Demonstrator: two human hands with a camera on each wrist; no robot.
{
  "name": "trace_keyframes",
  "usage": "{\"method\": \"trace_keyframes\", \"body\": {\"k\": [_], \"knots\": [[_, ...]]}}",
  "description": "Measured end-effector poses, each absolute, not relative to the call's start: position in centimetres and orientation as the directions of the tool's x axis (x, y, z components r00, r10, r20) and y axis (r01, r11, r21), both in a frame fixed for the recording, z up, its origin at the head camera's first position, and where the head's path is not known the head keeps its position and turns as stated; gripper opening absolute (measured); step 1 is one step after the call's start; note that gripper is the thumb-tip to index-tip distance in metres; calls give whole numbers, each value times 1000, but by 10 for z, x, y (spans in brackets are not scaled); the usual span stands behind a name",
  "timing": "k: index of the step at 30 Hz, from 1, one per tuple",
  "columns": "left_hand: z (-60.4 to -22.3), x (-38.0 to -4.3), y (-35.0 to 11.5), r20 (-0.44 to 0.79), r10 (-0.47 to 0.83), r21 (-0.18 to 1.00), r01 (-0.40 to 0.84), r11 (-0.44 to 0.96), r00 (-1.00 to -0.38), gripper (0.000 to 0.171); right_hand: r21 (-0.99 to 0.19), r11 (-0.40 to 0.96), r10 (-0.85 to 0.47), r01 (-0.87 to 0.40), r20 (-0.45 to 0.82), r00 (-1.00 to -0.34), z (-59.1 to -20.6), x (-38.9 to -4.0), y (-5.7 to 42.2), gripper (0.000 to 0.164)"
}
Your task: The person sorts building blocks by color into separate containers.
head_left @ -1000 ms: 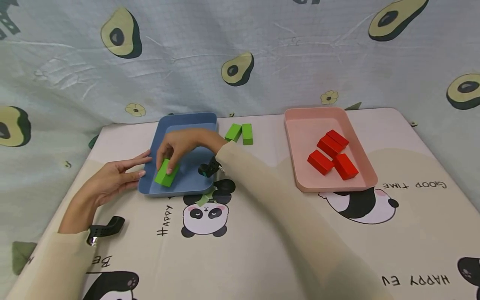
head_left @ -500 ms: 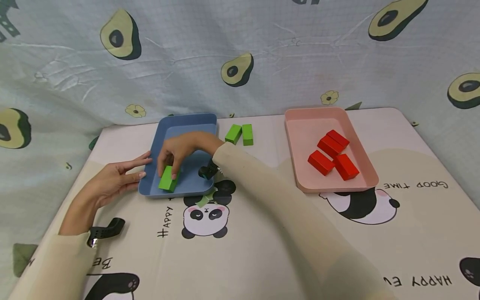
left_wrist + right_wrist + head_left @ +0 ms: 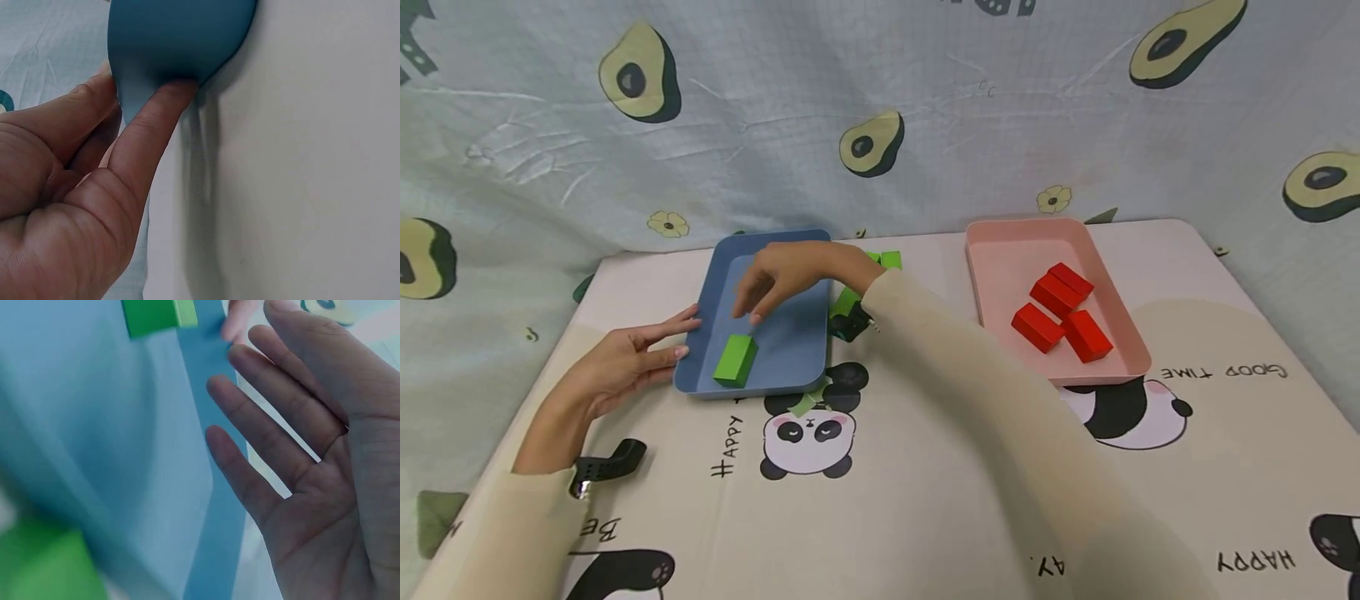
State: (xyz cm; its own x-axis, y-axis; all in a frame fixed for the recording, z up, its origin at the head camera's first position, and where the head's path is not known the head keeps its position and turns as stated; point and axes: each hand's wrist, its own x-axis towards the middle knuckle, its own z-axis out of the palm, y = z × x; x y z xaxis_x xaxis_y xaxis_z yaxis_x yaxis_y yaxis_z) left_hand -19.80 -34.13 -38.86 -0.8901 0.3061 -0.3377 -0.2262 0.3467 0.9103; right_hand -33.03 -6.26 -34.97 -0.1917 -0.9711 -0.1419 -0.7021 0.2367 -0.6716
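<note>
Hovering right hand (image 3: 792, 271): hung above the blue tray (image 3: 795, 354), fingers apart, having released the green block (image 3: 733, 362) it gripped earlier.
Green block: lay inside that tray, toward its near left corner, just apart from the fingertips.
Left hand (image 3: 622, 363): still rested straight fingers against its left side.
Red blocks (image 3: 1037, 327): sat unmoved in the pink tray (image 3: 1002, 265).
</note>
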Motion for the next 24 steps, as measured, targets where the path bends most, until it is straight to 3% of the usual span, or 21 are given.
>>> {"method": "trace_keyframes", "body": {"k": [9, 19, 24], "knots": [[-388, -193, -343, -334, 300, 901, -209, 381, -894, 68, -655, 250, -963, -713, -95, -251, -336, -342, -4, 36], [-385, -197, -337, -339, 285, 890, -207, 406, -897, 68, -620, 407, -888, -671, -95, -451, -340, -347, 58, 31], [-386, -195, -338, -337, 281, 893, -210, 398, -899, 69, -590, 451, -859, -670, -84, -504, -346, -349, 68, 27]]}}
